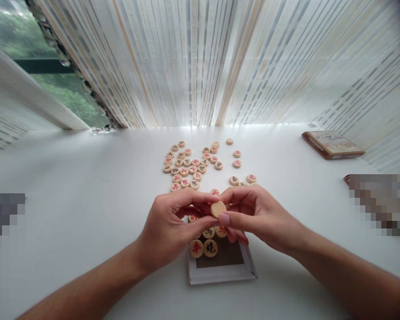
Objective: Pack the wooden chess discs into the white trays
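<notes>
Discs (pixel 210 248) sit in the tray (pixel 223 275); behind it on the table (pixel 86 200) lie loose discs (pixel 184 171); far right behind it, a box (pixel 333 144).

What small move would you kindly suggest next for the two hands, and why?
I would probably turn over the wooden disc held between the fingertips of the left hand and the right hand: the side facing the camera looks blank, whereas the red-marked disc and black-marked disc in the shallow box below lie with their characters up.
</notes>
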Demonstrator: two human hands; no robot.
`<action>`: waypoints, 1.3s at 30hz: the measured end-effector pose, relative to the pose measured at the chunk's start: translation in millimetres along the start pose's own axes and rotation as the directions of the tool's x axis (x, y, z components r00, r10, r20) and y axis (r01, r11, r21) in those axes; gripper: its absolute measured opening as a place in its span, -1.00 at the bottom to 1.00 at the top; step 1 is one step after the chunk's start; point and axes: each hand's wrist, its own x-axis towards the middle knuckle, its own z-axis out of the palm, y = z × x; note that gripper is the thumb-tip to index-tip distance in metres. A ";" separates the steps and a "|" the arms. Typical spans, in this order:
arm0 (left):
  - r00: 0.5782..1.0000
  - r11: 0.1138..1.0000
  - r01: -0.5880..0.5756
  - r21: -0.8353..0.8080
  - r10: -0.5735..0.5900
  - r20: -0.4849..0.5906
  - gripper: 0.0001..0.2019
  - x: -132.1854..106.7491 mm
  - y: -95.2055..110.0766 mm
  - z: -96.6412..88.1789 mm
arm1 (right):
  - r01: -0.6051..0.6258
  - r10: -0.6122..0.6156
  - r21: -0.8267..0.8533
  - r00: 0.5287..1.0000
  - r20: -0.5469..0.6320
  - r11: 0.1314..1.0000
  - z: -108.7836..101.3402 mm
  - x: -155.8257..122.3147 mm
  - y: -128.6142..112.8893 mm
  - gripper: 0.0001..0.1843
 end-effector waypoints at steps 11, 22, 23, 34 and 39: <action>0.987 0.977 -0.160 0.144 0.154 0.050 -0.76 -1.9 -1.6 0.5 | 0.004 -0.010 -0.095 0.998 -0.056 0.995 2.9 -0.9 -1.9 -0.64; 0.983 0.965 -0.185 0.188 0.178 0.054 -0.79 -1.8 -2.8 -1.0 | 0.024 -0.026 -0.043 0.998 -0.054 0.999 2.5 -0.9 -3.4 -0.71; 0.986 0.970 -0.168 0.176 0.160 0.055 -0.78 -1.7 -3.5 -1.3 | 0.024 -0.025 -0.032 0.998 -0.059 0.999 2.3 -0.8 -3.2 -0.71; 0.938 0.891 -0.317 0.325 0.345 -0.033 -0.84 1.0 -9.9 -8.3 | 0.220 -0.257 -0.289 0.962 -0.094 0.932 3.1 -4.5 -1.5 -0.71; 0.835 0.706 -0.514 0.488 0.542 0.095 -0.81 4.3 -7.8 -13.2 | 0.295 -0.353 -0.391 0.932 -0.085 0.872 3.9 -3.0 0.1 -0.71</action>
